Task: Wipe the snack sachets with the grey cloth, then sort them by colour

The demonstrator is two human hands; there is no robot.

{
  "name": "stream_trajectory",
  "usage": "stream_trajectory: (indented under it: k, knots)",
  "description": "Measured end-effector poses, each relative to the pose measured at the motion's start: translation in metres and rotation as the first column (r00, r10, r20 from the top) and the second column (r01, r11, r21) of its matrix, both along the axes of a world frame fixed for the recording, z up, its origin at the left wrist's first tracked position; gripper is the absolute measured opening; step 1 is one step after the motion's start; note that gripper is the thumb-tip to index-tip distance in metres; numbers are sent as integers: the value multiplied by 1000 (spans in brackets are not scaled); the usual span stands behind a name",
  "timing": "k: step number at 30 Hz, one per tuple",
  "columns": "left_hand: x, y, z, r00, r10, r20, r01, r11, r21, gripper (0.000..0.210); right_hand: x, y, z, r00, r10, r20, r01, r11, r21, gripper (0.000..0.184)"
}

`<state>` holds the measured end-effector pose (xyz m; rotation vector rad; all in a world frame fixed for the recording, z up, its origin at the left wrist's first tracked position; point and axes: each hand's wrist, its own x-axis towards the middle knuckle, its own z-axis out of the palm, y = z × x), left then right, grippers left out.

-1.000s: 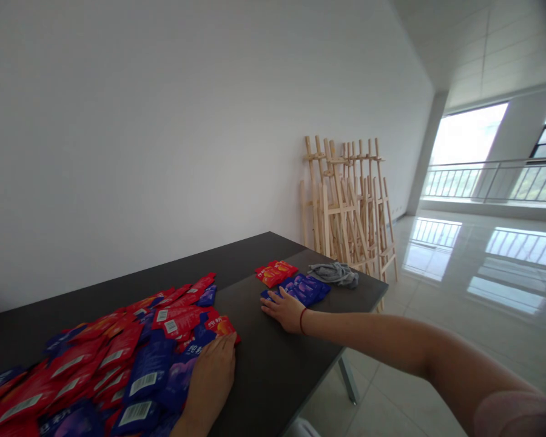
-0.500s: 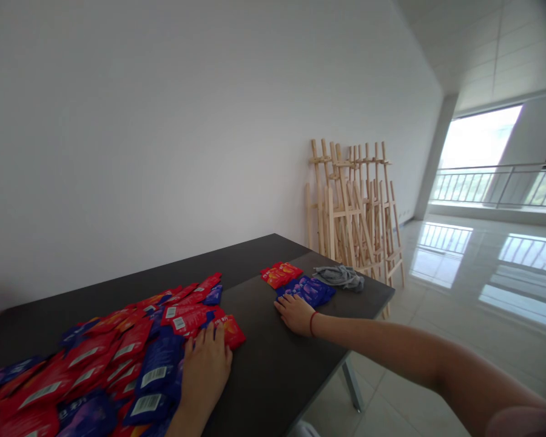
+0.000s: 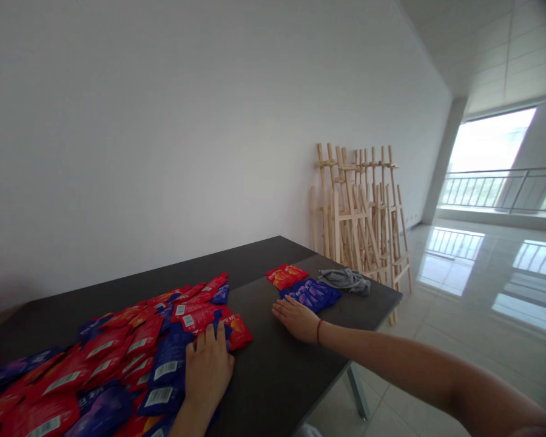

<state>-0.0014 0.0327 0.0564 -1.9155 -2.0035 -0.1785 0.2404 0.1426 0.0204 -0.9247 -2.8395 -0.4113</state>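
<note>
A heap of red and blue snack pouches [image 3: 104,349], several showing barcodes, covers the left part of the black table. My left hand [image 3: 209,367] lies over the heap's right edge, its slightly bent fingers apart and resting on a blue pouch beside a red pouch [image 3: 240,332]. What is under the palm is hidden. Farther right, my right hand [image 3: 298,318] is stretched out low over the tabletop, its fingers at the near left edge of a row of overlapping blue pouches [image 3: 313,293]. Behind that row lie overlapping red pouches [image 3: 286,276].
A crumpled grey cloth [image 3: 344,281] lies right of the sorted rows, near the black table's [image 3: 259,376] right edge. Wooden easels [image 3: 359,212] lean against the white wall beyond. A table leg [image 3: 357,391] stands below the right edge on the tiled floor.
The view has turned slightly left, so everything sits a little farther right. My right hand has slid slightly back to the left from the blue row, its fingers straighter. The left hand stays on the heap.
</note>
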Motion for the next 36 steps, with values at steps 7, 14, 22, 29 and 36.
stream_trajectory:
  k: [7, 14, 22, 29, 36]
  knots:
    - [0, 6, -2, 980, -169, 102, 139, 958, 252, 52, -42, -52, 2, 901, 45, -432, -188, 938, -293, 45]
    - [5, 9, 4, 761, -440, 477, 245, 876, 416, 61, -75, -78, 9, 677, -211, -705, -405, 693, -596, 41]
    - [14, 12, -14, 526, -385, 758, 209, 923, 324, 67, -95, -84, 7, 507, -323, -799, -558, 583, -590, 37]
    - [16, 15, -9, 248, -243, 938, 112, 969, 221, 65, -81, -69, 0, 560, -583, -589, -565, 252, -786, 27]
    - [10, 14, 2, -135, -5, 991, 194, 980, 31, 42, -68, -62, 10, 730, -564, -386, -623, -317, -716, 51]
